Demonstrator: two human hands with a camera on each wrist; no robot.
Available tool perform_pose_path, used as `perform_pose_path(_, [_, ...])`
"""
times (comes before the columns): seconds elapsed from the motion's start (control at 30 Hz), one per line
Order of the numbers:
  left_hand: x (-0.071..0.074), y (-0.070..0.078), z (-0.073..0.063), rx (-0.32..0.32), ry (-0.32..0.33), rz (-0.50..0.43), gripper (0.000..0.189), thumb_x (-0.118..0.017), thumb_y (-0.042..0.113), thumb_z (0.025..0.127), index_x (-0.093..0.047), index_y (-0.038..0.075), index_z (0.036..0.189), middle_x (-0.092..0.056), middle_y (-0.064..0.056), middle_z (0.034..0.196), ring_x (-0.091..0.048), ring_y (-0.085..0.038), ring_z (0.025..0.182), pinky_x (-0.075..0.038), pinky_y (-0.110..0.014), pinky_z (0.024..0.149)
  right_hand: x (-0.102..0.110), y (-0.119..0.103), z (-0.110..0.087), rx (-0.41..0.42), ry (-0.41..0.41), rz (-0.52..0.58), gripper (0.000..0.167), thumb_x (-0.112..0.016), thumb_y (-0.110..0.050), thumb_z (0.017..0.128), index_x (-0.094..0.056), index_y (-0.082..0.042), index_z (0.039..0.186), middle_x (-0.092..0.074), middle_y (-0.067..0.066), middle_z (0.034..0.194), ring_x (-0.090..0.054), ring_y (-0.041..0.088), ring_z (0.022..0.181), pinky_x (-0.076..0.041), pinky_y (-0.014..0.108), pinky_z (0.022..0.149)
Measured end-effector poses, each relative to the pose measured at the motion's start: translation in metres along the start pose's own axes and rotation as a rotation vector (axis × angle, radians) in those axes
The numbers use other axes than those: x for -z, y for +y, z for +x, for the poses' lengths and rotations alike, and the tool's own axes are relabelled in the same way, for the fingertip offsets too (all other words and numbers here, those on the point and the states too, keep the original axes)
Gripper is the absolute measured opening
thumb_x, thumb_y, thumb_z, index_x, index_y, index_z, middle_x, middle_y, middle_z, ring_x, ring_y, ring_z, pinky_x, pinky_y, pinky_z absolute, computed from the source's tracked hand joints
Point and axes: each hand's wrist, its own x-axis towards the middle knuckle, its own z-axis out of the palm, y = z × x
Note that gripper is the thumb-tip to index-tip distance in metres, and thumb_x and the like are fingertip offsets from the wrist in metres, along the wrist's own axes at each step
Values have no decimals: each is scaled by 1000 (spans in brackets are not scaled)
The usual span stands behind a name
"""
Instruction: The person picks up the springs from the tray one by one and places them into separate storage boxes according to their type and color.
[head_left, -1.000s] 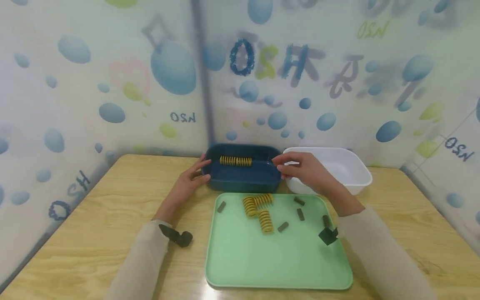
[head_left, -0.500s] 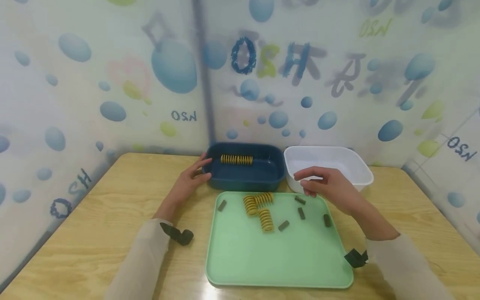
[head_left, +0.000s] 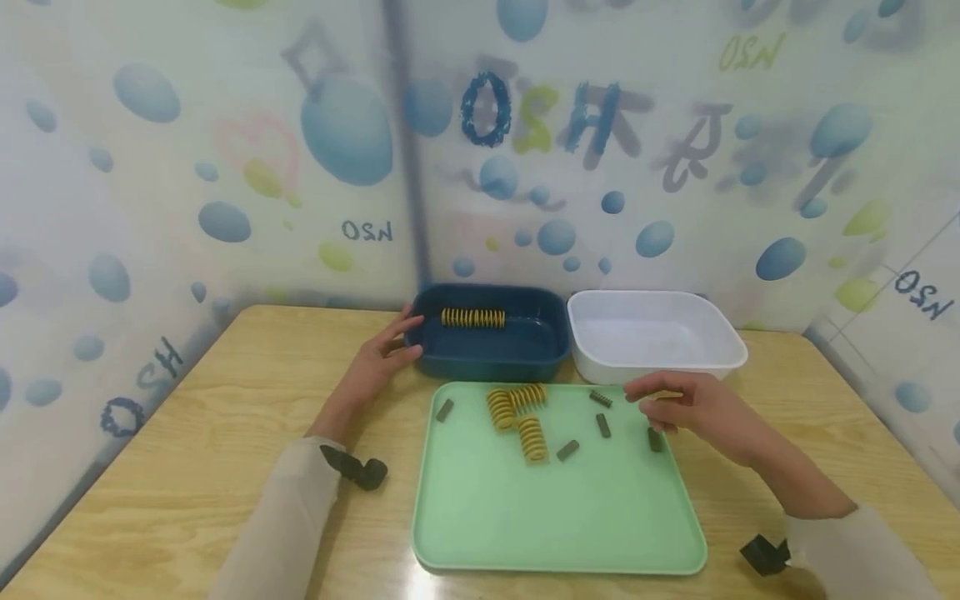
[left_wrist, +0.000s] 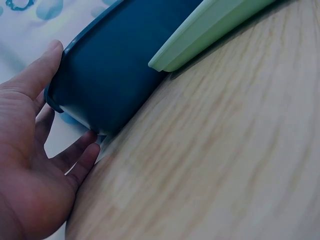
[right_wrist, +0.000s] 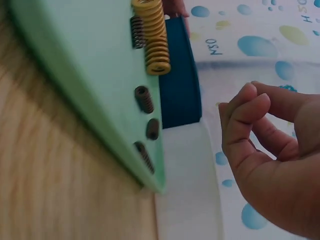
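My left hand (head_left: 375, 364) rests on the left end of a dark blue plastic bin (head_left: 491, 367); in the left wrist view its fingers spread along the bin's end wall. Inside that bin lie yellow coil springs (head_left: 473, 318), end to end in a row. My right hand (head_left: 705, 412) hovers over the right edge of a pale green tray (head_left: 555, 525), fingers loosely bent and holding nothing. Just below its fingertips is a small dark spring (head_left: 655, 440). Several more small dark springs (head_left: 603, 426) and three larger yellow springs (head_left: 532, 440) lie on the tray.
A white plastic bin (head_left: 660, 329) stands right of the blue one, both behind the tray near a patterned backdrop (head_left: 300, 167). All sit on a wooden table (head_left: 247, 400). Each wrist carries a small black device (head_left: 360, 471).
My right hand has moved from the blue bin's right end, rightward and toward me, past the white bin to the tray's right edge. My left hand has stayed at the blue bin.
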Motion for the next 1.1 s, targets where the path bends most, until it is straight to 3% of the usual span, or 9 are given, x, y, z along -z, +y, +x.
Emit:
perform_pose_path(0.2, [-1,-5,3,16,-2,-15,52,-60,11,95,-43,4,143,-16,-4,158,-37,-42,130,-26,-50,108,9,16,-4,-43,-80,-26,33,-62,-16,94,-60,3,121,-58,22,118,-63,24,79,-53,33,67])
perform_pose_path(0.4, [0,-25,9,-4,9,6,51,-60,16,96,-43,13,145,-17,7,158,-38,-37,131,-27,-48,108,15,32,-3,12,-132,-57,30,-67,-11,90,-63,1,117,-60,20,116,-63,23,90,-53,31,73])
perform_pose_path(0.57, [2,-29,8,3,17,32,52,-60,18,96,-43,14,145,-17,8,158,-39,-37,130,-29,-49,106,17,42,-1,35,-181,-99,31,-70,-13,87,-64,-5,116,-62,14,116,-60,22,100,-52,29,79])
perform_pose_path(0.8, [1,-26,7,11,8,45,53,-60,21,96,-43,16,145,-17,9,158,-38,-37,131,-30,-48,106,23,44,-5,45,-227,-134,30,-70,-13,87,-65,-8,117,-63,11,113,-62,18,90,-51,27,78])
perform_pose_path(1.0, [4,-27,7,2,17,56,51,-59,20,97,-43,16,145,-18,10,157,-40,-37,130,-31,-50,105,22,45,0,134,-202,-205,30,-72,-8,85,-66,-7,114,-65,6,98,-55,9,73,-47,24,67])
perform_pose_path(1.1, [4,-29,6,-6,9,48,52,-59,18,96,-43,15,145,-18,8,158,-39,-37,131,-29,-49,106,19,47,1,123,-193,-219,29,-73,-9,84,-67,-8,113,-66,4,95,-54,9,71,-47,24,65])
